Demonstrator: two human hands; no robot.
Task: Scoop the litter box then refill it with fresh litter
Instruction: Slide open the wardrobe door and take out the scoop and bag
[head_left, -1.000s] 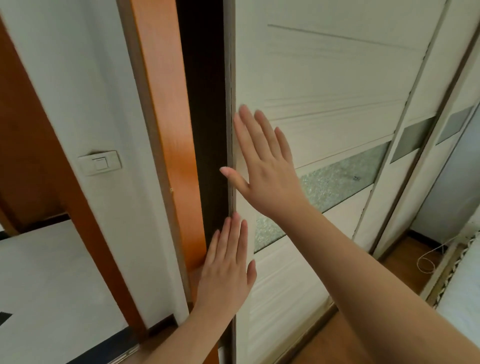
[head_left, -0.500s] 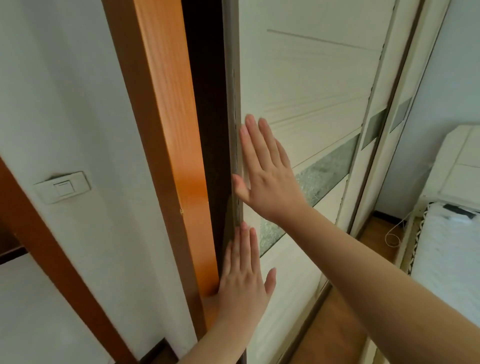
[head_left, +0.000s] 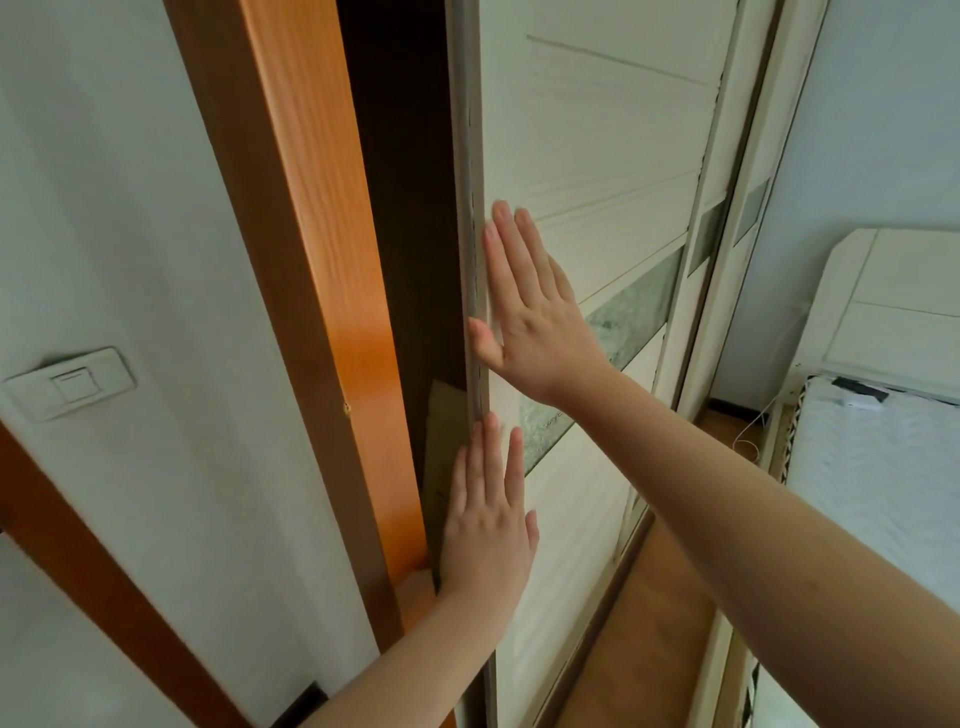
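Both hands lie flat against a pale sliding wardrobe door (head_left: 597, 156) near its left edge. The right hand (head_left: 535, 317) is the upper one: palm on the door face, fingers extended and held close together, pointing up, with the thumb resting against the grey edge strip (head_left: 470, 208) that runs down the door's leading side. The left hand (head_left: 485, 525) is placed lower on the same door, also palm-down, fingers straight and pointing up, the fingertips reaching the edge strip just below the right thumb. Neither hand grips anything; both are spread flat with nothing held. Left of the edge strip a dark gap (head_left: 405, 208) shows between the door and an orange-brown wooden frame post (head_left: 322, 260). Inside the gap, low down and just beside the left hand's fingers, part of a brown cardboard piece (head_left: 444, 431) is visible; what it belongs to cannot be told. The door carries a horizontal band of mottled glass (head_left: 623, 322) across its middle, partly covered by the right wrist. A second door panel (head_left: 737, 234) stands to the right. On the white wall (head_left: 130, 208) left of the frame post sits a light switch (head_left: 70, 384). At the right edge of the view a bed with a white mattress (head_left: 872, 467) and a white headboard (head_left: 893, 301) stands on a wooden floor (head_left: 639, 623). The litter box, the scoop and the fresh litter do not appear in this view, so their location cannot be told.
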